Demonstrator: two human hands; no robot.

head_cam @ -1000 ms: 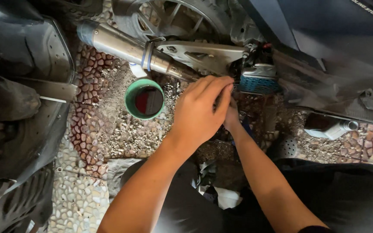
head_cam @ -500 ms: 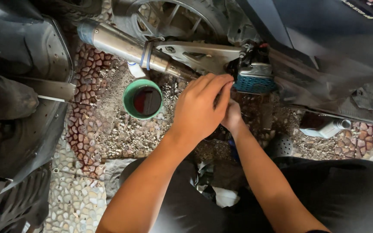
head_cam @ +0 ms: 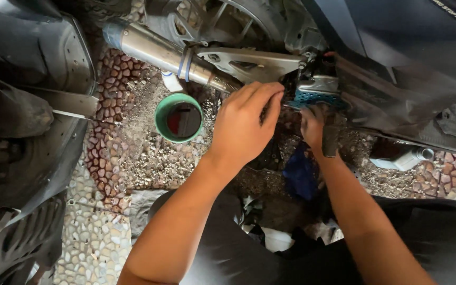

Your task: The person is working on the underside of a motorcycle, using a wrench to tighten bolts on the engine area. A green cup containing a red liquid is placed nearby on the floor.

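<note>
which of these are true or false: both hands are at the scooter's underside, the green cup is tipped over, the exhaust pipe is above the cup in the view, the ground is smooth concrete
1. Both hands are at the scooter's underside. True: the left hand and right hand reach in by the blue footpeg.
2. The green cup is tipped over. False: it stands upright, its mouth facing the camera, with dark liquid inside.
3. The exhaust pipe lies above the cup in the view. True.
4. The ground is smooth concrete. False: it is pebble paving with grit on it.
5. The right hand holds the cup. False: the cup stands apart, left of both hands.
</note>
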